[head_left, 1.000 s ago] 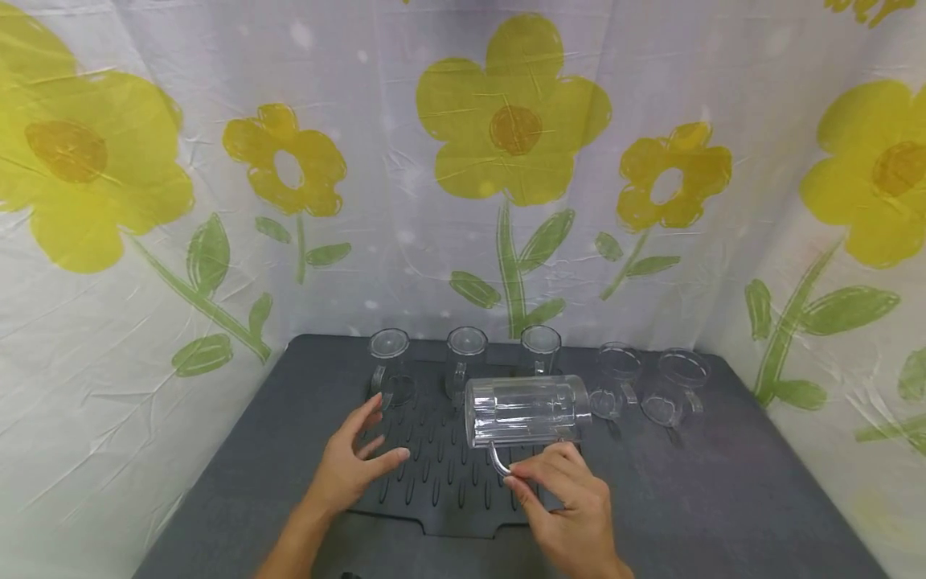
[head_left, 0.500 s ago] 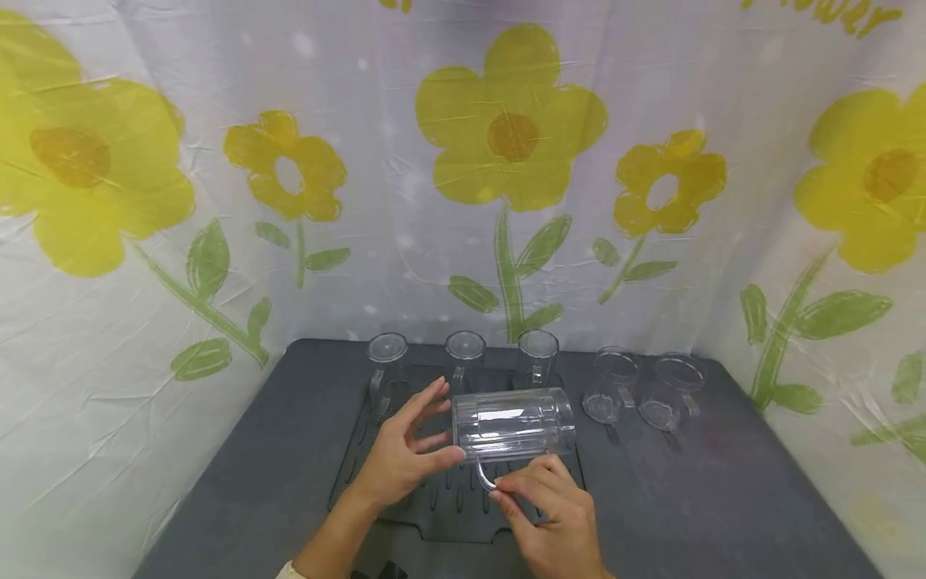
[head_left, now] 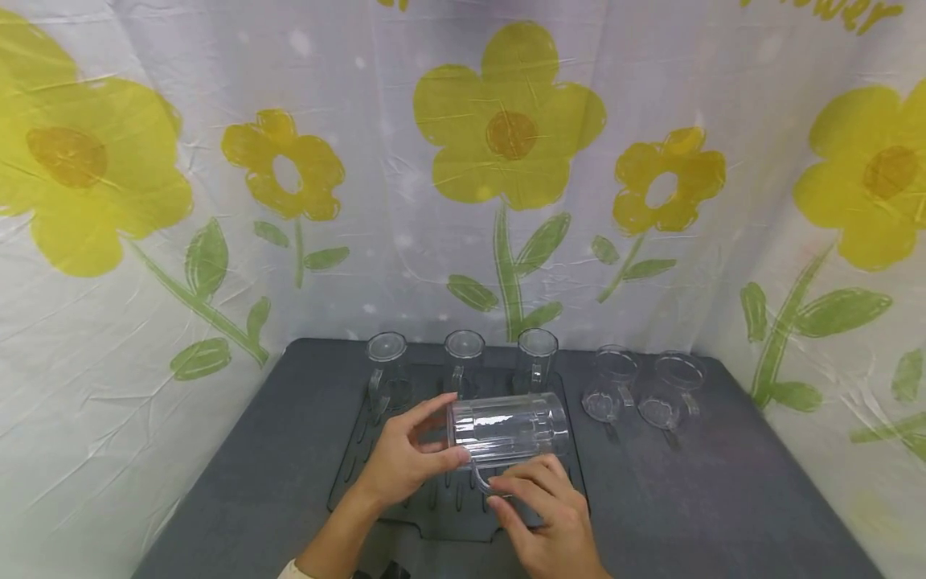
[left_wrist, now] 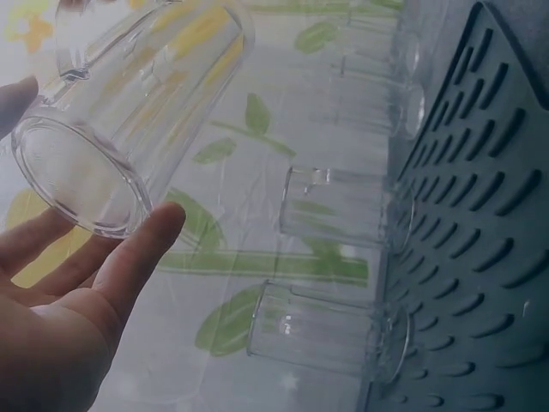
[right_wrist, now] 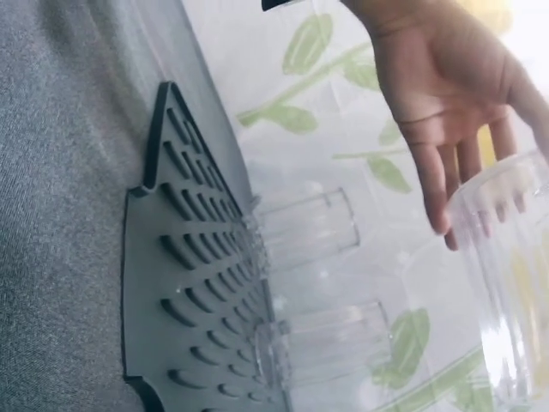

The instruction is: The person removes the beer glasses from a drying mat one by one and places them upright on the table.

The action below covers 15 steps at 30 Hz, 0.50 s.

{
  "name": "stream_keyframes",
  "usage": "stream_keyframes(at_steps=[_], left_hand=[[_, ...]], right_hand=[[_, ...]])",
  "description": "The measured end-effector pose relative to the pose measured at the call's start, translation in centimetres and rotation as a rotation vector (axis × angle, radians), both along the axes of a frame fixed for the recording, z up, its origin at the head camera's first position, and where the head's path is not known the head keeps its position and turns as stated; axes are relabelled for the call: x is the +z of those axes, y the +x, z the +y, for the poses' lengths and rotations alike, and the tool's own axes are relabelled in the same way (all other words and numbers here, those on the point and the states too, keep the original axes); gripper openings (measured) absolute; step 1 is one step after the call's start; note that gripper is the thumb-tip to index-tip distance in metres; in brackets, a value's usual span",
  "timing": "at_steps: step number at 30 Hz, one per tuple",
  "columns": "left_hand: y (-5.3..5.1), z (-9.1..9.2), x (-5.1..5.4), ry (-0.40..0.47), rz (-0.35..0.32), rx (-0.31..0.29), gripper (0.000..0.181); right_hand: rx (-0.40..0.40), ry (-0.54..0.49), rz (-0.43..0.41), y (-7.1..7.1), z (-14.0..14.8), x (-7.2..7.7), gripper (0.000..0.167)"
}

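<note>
A clear glass mug (head_left: 506, 426) lies on its side in mid-air above the ribbed grey drying mat (head_left: 456, 524), its base to the left. My left hand (head_left: 405, 457) grips that base between thumb and fingers; in the left wrist view, the hand (left_wrist: 64, 335) has its fingertips on the base's edge. With thumb and fingers my right hand (head_left: 551, 511) pinches the handle, which hangs below the mug. The right wrist view catches part of the mug (right_wrist: 515, 292) and the left hand (right_wrist: 455, 94) at its base, but not the right hand.
Three glass mugs stand upside down along the mat's back edge: a left mug (head_left: 387, 347), a middle mug (head_left: 465, 344) and a right mug (head_left: 538, 344). Two more, one mug (head_left: 611, 386) and another (head_left: 671, 394), stand on the grey table (head_left: 723, 498). A flowered curtain (head_left: 405, 265) hangs behind.
My left hand has come right from open air and taken hold of the mug's base. The mug and right hand have shifted slightly left and down.
</note>
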<state>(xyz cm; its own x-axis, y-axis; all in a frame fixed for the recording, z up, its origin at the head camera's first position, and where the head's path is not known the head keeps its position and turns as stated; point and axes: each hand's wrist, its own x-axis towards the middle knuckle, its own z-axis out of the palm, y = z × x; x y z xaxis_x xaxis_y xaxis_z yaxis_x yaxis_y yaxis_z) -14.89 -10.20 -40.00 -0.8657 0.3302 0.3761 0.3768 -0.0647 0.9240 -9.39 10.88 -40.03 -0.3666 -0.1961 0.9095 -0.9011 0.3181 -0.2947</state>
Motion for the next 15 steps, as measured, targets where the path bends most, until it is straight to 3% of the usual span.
stream_keyframes(at_steps=[4,7,9,11,13,15], left_hand=[[0.0,0.0,-0.1,0.017,0.005,0.022,0.064],[0.1,0.0,-0.1,0.032,0.019,0.042,0.064],[0.1,0.1,-0.1,0.046,0.028,0.052,0.064],[0.1,0.2,-0.1,0.061,0.035,0.065,0.063],[0.1,0.3,-0.1,0.076,0.039,0.068,0.063],[0.1,0.4,-0.2,0.084,0.031,0.065,0.063]], right_hand=[[-0.063,-0.123,-0.011,0.7,0.3,0.8,0.024],[-0.145,-0.315,-0.141,0.9,0.7,-0.2,0.027],[-0.184,-0.444,-0.342,1.0,0.8,-0.9,0.03],[-0.172,-0.551,-0.595,1.2,0.8,-1.1,0.029],[-0.105,-0.605,-0.83,1.4,0.7,-1.1,0.025],[-0.005,-0.631,-0.99,1.5,0.6,-1.0,0.029]])
